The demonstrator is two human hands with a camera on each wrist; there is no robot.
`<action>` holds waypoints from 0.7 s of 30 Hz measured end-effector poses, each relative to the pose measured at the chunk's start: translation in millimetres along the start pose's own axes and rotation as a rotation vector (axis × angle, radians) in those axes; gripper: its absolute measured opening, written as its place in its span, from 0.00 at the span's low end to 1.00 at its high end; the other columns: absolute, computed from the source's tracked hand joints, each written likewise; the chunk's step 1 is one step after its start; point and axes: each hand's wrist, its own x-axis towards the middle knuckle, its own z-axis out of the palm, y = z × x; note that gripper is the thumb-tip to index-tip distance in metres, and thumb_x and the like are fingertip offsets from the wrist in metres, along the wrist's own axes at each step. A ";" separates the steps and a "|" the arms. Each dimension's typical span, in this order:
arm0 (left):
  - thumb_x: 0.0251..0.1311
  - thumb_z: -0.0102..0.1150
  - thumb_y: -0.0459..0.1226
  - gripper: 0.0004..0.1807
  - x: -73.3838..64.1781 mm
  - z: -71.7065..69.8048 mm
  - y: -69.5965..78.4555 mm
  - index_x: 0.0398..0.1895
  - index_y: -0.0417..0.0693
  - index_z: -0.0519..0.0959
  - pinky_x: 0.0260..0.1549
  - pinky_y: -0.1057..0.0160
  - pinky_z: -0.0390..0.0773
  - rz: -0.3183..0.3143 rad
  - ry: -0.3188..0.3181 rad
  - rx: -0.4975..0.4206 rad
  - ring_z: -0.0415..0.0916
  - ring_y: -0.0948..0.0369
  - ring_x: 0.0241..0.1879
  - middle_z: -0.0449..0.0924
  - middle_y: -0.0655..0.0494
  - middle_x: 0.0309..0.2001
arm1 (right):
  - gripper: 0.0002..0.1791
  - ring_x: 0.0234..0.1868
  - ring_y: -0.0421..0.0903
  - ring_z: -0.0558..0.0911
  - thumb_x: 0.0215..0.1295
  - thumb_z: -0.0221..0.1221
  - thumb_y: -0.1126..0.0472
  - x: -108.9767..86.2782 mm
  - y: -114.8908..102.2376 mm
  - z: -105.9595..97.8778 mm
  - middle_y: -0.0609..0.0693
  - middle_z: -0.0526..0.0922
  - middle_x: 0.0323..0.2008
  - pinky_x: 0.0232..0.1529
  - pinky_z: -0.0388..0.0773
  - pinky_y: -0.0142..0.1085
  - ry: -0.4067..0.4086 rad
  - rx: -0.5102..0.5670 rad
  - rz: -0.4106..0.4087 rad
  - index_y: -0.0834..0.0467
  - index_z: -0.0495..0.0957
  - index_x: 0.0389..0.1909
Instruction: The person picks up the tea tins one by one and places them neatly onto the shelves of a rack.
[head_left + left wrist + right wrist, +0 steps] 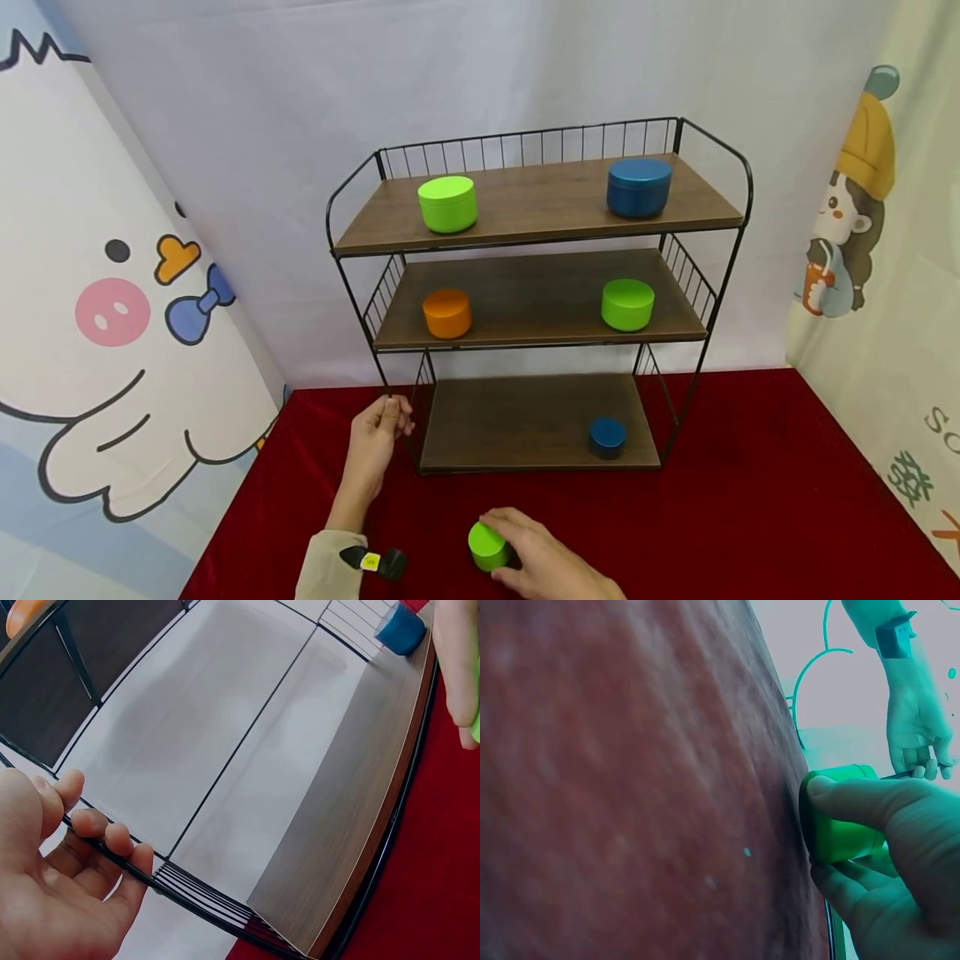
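Note:
My left hand (pixel 375 425) holds the black metal side post of a three-tier shelf (pixel 540 421), low on its left side. In the left wrist view, fingers (pixel 116 840) curl round that thin rod. In front of the shelf, my right hand (pixel 551 558) grips a small bright green round tin (pixel 488 546) from its right side. The right wrist view shows the thumb on one side of the green tin (pixel 847 825) and fingers on the other, close against the red cloth; whether it touches the cloth I cannot tell.
The top tier bears a green tin (pixel 447 205) and a blue tin (pixel 639 188). On the middle tier stand an orange tin (pixel 447 314) and another green tin (pixel 627 305). A small dark blue tin (pixel 607 437) sits bottom right. Red cloth (pixel 750 500) covers the table.

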 end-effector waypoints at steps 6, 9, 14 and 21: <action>0.81 0.43 0.40 0.17 -0.3 -0.1 0.4 0.36 0.39 0.76 0.41 0.65 0.80 -0.005 0.002 0.004 0.76 0.49 0.36 0.70 0.50 0.29 | 0.31 0.62 0.42 0.77 0.66 0.69 0.66 5.2 4.2 -5.2 0.52 0.74 0.65 0.61 0.79 0.33 0.029 -0.049 -0.035 0.63 0.71 0.69; 0.81 0.44 0.39 0.17 0.1 0.1 0.3 0.35 0.38 0.76 0.40 0.65 0.80 0.000 0.005 -0.004 0.76 0.48 0.35 0.70 0.49 0.29 | 0.32 0.62 0.42 0.77 0.65 0.69 0.66 8.5 5.5 -8.5 0.52 0.74 0.66 0.61 0.79 0.32 0.032 -0.068 -0.033 0.63 0.71 0.69; 0.82 0.43 0.38 0.17 -0.6 -0.1 1.2 0.35 0.39 0.76 0.41 0.66 0.80 -0.003 0.003 -0.006 0.76 0.49 0.35 0.70 0.50 0.29 | 0.33 0.62 0.44 0.78 0.64 0.70 0.66 15.4 6.7 -14.9 0.54 0.74 0.66 0.59 0.80 0.31 0.037 -0.095 -0.009 0.63 0.71 0.69; 0.82 0.42 0.38 0.18 -0.7 0.0 2.3 0.37 0.34 0.75 0.42 0.66 0.81 -0.005 -0.001 -0.011 0.76 0.55 0.34 0.70 0.51 0.29 | 0.33 0.62 0.49 0.79 0.63 0.71 0.66 25.8 10.6 -22.5 0.56 0.75 0.65 0.59 0.81 0.34 0.044 -0.132 -0.008 0.64 0.71 0.69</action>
